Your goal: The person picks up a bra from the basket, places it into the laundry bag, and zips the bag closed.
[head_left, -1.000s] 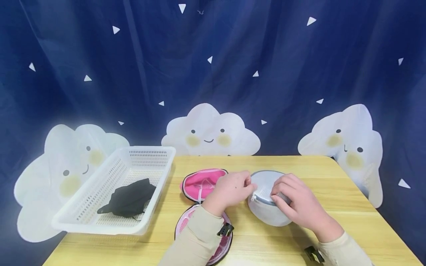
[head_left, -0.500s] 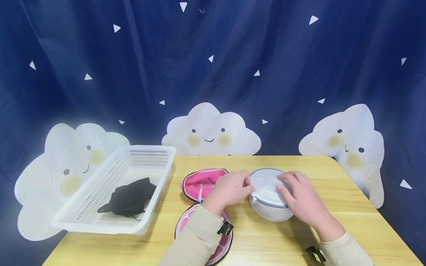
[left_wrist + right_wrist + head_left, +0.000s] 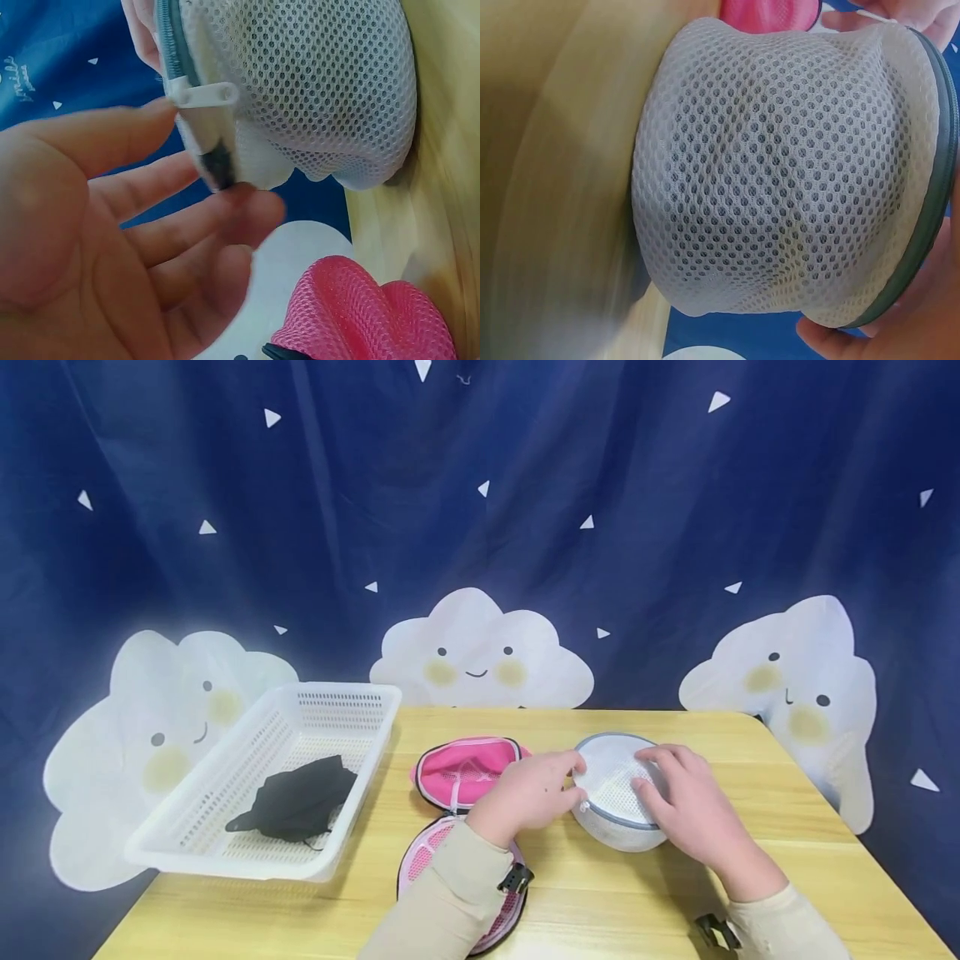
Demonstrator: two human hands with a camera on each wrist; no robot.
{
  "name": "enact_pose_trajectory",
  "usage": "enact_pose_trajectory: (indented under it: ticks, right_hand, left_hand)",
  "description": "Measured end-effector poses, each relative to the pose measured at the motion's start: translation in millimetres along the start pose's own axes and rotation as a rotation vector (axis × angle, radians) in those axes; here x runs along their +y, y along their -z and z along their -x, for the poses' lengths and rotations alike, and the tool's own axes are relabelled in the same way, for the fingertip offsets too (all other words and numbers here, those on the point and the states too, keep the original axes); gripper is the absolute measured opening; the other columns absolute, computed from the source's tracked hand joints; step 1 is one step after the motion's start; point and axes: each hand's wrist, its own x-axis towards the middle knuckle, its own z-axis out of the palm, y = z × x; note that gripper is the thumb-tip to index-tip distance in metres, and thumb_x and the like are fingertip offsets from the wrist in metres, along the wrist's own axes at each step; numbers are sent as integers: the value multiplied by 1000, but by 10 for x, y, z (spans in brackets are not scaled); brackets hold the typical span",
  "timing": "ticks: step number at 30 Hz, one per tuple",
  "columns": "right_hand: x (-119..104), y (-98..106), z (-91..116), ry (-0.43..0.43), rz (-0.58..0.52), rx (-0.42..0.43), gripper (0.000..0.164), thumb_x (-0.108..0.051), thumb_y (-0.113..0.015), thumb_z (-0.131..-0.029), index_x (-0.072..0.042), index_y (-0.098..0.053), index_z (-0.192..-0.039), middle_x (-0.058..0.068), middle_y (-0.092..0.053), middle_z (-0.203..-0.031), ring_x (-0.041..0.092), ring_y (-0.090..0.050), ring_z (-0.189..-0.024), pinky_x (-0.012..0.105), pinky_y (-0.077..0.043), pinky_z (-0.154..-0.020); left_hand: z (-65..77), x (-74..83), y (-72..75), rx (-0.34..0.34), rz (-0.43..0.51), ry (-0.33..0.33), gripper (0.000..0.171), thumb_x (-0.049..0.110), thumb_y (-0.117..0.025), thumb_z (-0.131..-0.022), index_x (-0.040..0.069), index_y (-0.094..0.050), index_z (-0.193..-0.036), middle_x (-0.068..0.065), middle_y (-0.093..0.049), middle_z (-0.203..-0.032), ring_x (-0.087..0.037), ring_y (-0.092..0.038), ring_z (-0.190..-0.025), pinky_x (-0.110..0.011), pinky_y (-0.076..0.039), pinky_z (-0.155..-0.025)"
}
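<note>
A white mesh laundry bag (image 3: 615,839) with a grey zipper rim stands on the table, its round top (image 3: 611,772) lying flat. My left hand (image 3: 531,795) is at its left edge, thumb and fingers apart. In the left wrist view, the thumb tip touches the rim beside the white zipper pull (image 3: 210,96), and other fingertips reach the zipper's end flap (image 3: 217,154). My right hand (image 3: 693,806) rests over the right side of the top, fingers spread loosely. The right wrist view shows the bag's mesh side (image 3: 780,165), with a fingertip at the rim.
Left of the white bag lies a pink mesh bag (image 3: 468,783), unzipped with its lid folded toward me, partly under the left forearm. A white plastic basket (image 3: 225,870) at the left holds a black cloth (image 3: 300,800). A blue curtain (image 3: 480,485) hangs behind the table.
My right fingers have uncurled from the front rim and moved back onto the top. My left thumb and fingers have spread from a pinch. The bag's top looks flatter.
</note>
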Motion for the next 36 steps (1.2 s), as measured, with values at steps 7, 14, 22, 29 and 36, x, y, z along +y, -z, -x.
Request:
enact_pose_trajectory:
  ticks: [7, 14, 22, 29, 36]
  right_hand:
    - [-16, -8, 11, 16, -4, 33, 30, -22, -67, -95, -4, -65, -119, 20, -57, -123, 45, -47, -118, 60, -36, -97]
    - [-120, 24, -49, 94, -45, 168, 20, -13, -69, -90, -3, -68, -107, 15, -63, -113, 42, -48, -115, 55, -34, -97]
    - [-357, 67, -72, 164, -133, 179, 18, -5, -70, -88, -8, -68, -105, 9, -65, -116, 33, -51, -116, 45, -34, -96]
    - [-723, -60, -229, 125, -223, 66, 15, -9, -62, -97, -12, -68, -110, 2, -63, -117, 23, -57, -113, 44, -43, -92]
    - [-1119, -399, -479, 72, -258, -71, 15, -13, -57, -100, -13, -67, -112, 2, -62, -119, 23, -56, -117, 48, -45, -100]
  left_hand:
    - [19, 9, -34, -42, -29, -4, 38, 45, -66, -96, 25, -60, -128, 12, -65, -112, -4, -57, -92, -32, -50, -84]
    - [104, 61, 71, -25, -56, -18, 43, 51, -62, -96, 25, -60, -131, 10, -65, -115, -5, -59, -101, -34, -50, -86]
    - [272, 150, 184, -33, -35, -51, 40, 50, -62, -96, 25, -62, -128, 10, -66, -115, -3, -60, -100, -34, -50, -87]
    - [510, 81, 358, 61, -60, -22, 55, 50, -61, -97, 22, -53, -144, 7, -62, -129, -11, -60, -116, -40, -51, -91]
    - [758, -76, 572, 93, -139, 22, 53, 50, -61, -97, 20, -56, -140, 5, -65, -114, -14, -64, -106, -40, -53, -83]
